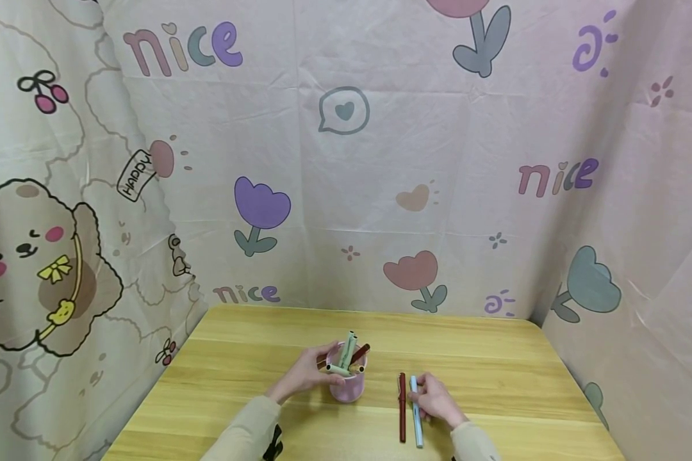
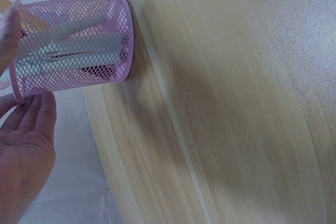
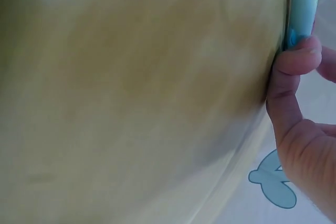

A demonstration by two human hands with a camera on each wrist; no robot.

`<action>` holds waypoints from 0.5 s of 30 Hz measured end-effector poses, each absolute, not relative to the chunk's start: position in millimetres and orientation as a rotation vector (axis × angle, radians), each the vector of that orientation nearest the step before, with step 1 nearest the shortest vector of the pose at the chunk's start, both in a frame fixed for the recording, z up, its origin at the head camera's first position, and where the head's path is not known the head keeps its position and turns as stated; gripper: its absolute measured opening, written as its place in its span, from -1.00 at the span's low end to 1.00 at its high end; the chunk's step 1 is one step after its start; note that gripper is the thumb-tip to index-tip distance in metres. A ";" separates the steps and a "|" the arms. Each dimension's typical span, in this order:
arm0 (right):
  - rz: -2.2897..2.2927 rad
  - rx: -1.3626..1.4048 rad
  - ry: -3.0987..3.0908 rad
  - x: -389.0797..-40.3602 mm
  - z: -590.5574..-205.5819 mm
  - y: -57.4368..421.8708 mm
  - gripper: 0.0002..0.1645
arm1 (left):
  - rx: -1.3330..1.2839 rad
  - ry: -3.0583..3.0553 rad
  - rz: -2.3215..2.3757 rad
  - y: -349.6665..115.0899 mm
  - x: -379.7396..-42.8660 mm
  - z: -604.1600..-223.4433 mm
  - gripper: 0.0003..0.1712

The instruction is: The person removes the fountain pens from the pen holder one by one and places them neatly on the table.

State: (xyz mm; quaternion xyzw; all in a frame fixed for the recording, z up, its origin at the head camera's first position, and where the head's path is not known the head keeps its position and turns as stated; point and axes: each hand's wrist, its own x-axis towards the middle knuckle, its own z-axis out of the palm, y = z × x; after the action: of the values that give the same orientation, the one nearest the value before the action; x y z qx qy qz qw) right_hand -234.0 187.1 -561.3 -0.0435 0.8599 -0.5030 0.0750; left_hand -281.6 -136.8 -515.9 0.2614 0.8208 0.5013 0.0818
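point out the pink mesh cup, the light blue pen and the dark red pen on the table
Pink mesh cup [image 1: 348,389], head view, lower wall
Light blue pen [image 1: 418,422], head view, lower half
Dark red pen [image 1: 402,408], head view, middle

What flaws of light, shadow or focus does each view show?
Left wrist: whitish glare on the tabletop, soft shadow near the pink mesh cup; right wrist: tabletop blurred; head: a shaded band toward the right of the printed backdrop.

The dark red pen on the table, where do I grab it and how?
Probably pinch the dark red pen across its middle, from above and slightly left: it's slim and lies flat, and the right hand with the light blue pen crowds its right side.
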 end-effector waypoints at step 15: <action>-1.571 -0.055 2.487 -231.7 -559.8 193.8 -0.64 | 0.782 2.433 1.520 -136.7 -282.5 -517.4 0.11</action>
State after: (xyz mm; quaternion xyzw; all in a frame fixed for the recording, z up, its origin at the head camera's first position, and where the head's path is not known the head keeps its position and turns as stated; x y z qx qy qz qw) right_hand -231.7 193.8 -559.8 -0.0185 0.8411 -0.5314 0.0998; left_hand -282.5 -136.7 -517.4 0.2619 0.8153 0.5095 0.0840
